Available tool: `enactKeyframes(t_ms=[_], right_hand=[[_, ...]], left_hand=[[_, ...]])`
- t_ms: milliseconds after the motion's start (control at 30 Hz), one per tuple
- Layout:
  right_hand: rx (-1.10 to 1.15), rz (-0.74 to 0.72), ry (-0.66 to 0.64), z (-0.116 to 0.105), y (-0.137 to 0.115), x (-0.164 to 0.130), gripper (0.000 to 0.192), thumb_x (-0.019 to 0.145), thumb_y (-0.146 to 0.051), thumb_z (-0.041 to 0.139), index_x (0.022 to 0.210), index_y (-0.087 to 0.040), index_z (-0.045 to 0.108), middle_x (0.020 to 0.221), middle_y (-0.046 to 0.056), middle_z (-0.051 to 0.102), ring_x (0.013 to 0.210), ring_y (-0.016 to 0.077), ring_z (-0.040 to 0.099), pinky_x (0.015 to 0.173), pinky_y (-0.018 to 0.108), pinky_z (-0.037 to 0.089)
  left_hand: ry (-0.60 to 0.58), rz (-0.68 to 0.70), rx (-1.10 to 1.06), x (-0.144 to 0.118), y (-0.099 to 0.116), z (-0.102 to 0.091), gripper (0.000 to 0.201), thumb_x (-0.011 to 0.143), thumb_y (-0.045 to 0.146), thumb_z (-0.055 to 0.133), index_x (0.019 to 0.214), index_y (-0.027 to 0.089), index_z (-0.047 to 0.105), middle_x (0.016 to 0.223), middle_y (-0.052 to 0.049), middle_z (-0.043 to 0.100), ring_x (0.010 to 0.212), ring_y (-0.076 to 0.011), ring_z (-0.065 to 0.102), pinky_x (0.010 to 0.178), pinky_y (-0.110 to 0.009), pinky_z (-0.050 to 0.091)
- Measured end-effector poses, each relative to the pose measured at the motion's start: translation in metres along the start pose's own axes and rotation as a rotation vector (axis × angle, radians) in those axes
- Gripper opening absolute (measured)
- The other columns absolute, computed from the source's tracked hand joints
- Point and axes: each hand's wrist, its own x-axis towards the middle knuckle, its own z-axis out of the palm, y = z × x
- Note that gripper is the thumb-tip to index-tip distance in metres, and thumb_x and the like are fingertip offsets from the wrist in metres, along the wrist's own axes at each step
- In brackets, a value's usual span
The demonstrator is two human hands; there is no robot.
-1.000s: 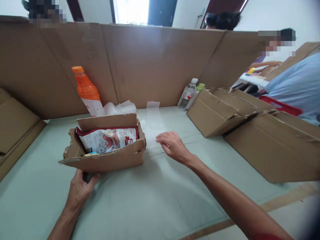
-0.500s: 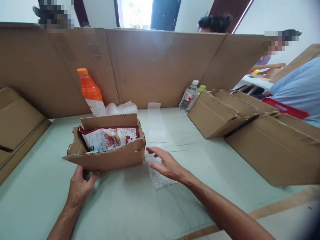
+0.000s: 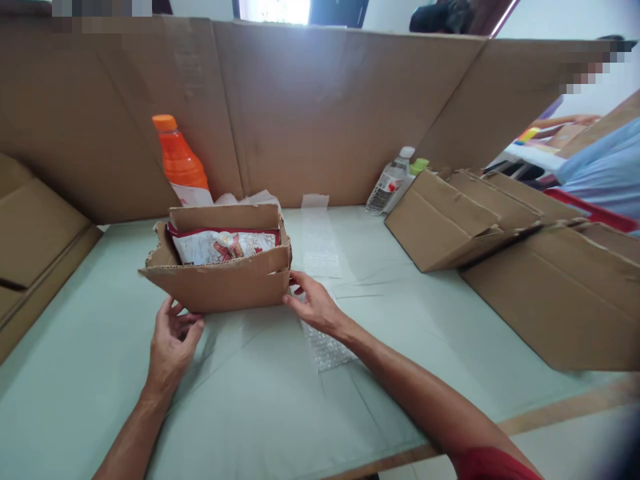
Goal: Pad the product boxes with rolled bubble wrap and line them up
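An open-topped cardboard box (image 3: 235,287) with ragged rims sits on the pale green cloth. Inside lies a white packet (image 3: 205,247) with dark red edging and a reddish-brown printed picture. At the lower left of the box's front is my left hand (image 3: 173,340), its fingers and thumb apart and the fingertips at the bottom edge. My right hand (image 3: 315,303) meets the near right corner, thumb at the front and fingers against the end wall. Bubble wrap (image 3: 327,350) lies partly under my right hand and wrist.
Behind the box stand an orange bottle (image 3: 183,163) and crumpled clear plastic (image 3: 260,198). A clear water bottle (image 3: 390,183) leans near a green-capped container (image 3: 419,165). Cardboard boxes (image 3: 545,293) line the right, another (image 3: 40,233) the left. A tall cardboard panel (image 3: 325,113) closes the back.
The view has tipped downward. The box's left end has shifted back and right, so its front sits straighter. My right hand has closed the gap and now touches the box's right end.
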Motion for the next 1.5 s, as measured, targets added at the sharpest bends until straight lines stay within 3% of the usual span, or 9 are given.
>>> enactKeyframes(t_ms=[167, 267, 500, 633, 733, 833, 1033, 1267, 1500], right_hand=[[-0.151, -0.155, 0.249, -0.023, 0.011, -0.010, 0.042, 0.089, -0.021, 0.059, 0.131, -0.022, 0.063, 0.141, 0.013, 0.061, 0.129, 0.0267, 0.058, 0.090, 0.042, 0.058], [-0.256, -0.144, 0.330, -0.042, 0.018, -0.037, 0.030, 0.093, -0.023, 0.056, 0.120, -0.024, 0.069, 0.131, 0.011, 0.068, 0.123, 0.0251, 0.063, 0.086, 0.039, 0.059], [-0.571, -0.138, 0.071, -0.024, 0.025, -0.115, 0.027, 0.090, -0.029, 0.065, 0.114, -0.020, 0.073, 0.124, 0.014, 0.071, 0.115, 0.0304, 0.065, 0.095, 0.049, 0.053], [-0.604, -0.112, -0.041, -0.007, -0.001, -0.130, 0.016, 0.092, -0.028, 0.065, 0.101, -0.019, 0.074, 0.113, 0.012, 0.074, 0.102, 0.0275, 0.067, 0.089, 0.045, 0.051], [-0.525, -0.118, -0.185, -0.003, -0.025, -0.136, 0.014, 0.094, -0.026, 0.062, 0.097, -0.019, 0.074, 0.103, 0.008, 0.076, 0.092, 0.0237, 0.068, 0.087, 0.041, 0.049], [-0.435, -0.101, -0.259, 0.002, -0.041, -0.143, 0.017, 0.094, -0.022, 0.059, 0.103, -0.020, 0.073, 0.102, 0.006, 0.076, 0.093, 0.0216, 0.069, 0.088, 0.037, 0.050], [-0.473, -0.120, -0.294, 0.007, -0.031, -0.132, 0.028, 0.095, -0.020, 0.052, 0.114, -0.020, 0.073, 0.117, 0.009, 0.073, 0.107, 0.0236, 0.067, 0.097, 0.039, 0.053], [-0.578, -0.077, 0.028, -0.023, 0.021, -0.102, 0.046, 0.092, -0.020, 0.052, 0.137, -0.017, 0.060, 0.147, 0.017, 0.056, 0.137, 0.0318, 0.052, 0.114, 0.057, 0.042], [-0.514, -0.221, -0.100, -0.024, -0.004, -0.159, 0.047, 0.091, -0.012, 0.052, 0.135, -0.027, 0.061, 0.146, 0.010, 0.058, 0.135, 0.0274, 0.055, 0.106, 0.052, 0.050]], left_hand=[[-0.082, 0.014, -0.054, -0.001, -0.002, -0.003, 0.084, 0.073, 0.039, 0.077, 0.147, 0.025, 0.039, 0.135, -0.012, 0.053, 0.093, -0.0161, 0.067, 0.084, -0.034, 0.055], [-0.076, 0.015, -0.041, -0.003, 0.000, -0.004, 0.082, 0.074, 0.037, 0.075, 0.147, 0.024, 0.040, 0.134, -0.012, 0.056, 0.093, -0.0166, 0.067, 0.086, -0.036, 0.056], [0.071, 0.035, 0.128, -0.010, 0.013, -0.007, 0.068, 0.078, 0.033, 0.068, 0.141, 0.017, 0.049, 0.130, -0.015, 0.063, 0.089, -0.0181, 0.069, 0.080, -0.035, 0.057], [0.114, 0.218, 0.316, -0.028, 0.038, -0.014, 0.044, 0.083, 0.030, 0.061, 0.123, 0.015, 0.063, 0.118, -0.012, 0.068, 0.090, -0.0210, 0.070, 0.071, -0.033, 0.057], [-0.005, 0.453, 0.370, -0.065, 0.064, -0.012, 0.034, 0.088, 0.026, 0.059, 0.121, 0.018, 0.065, 0.114, -0.010, 0.070, 0.100, -0.0225, 0.069, 0.078, -0.034, 0.058], [-0.240, 0.633, 0.350, -0.110, 0.079, 0.004, 0.030, 0.091, 0.019, 0.058, 0.120, 0.019, 0.064, 0.115, -0.008, 0.072, 0.108, -0.0221, 0.066, 0.091, -0.037, 0.056], [-0.648, 0.637, 0.409, -0.164, 0.071, 0.050, 0.026, 0.083, 0.010, 0.061, 0.108, 0.019, 0.067, 0.111, -0.009, 0.071, 0.107, -0.0252, 0.061, 0.093, -0.042, 0.051], [-0.651, 0.583, 0.391, -0.171, 0.059, 0.055, 0.026, 0.083, 0.010, 0.060, 0.106, 0.019, 0.067, 0.108, -0.009, 0.070, 0.105, -0.0263, 0.059, 0.091, -0.044, 0.049], [-0.562, 0.541, 0.186, -0.168, 0.049, 0.052, 0.027, 0.086, 0.012, 0.057, 0.110, 0.020, 0.067, 0.105, -0.009, 0.073, 0.102, -0.0246, 0.064, 0.091, -0.044, 0.050]])
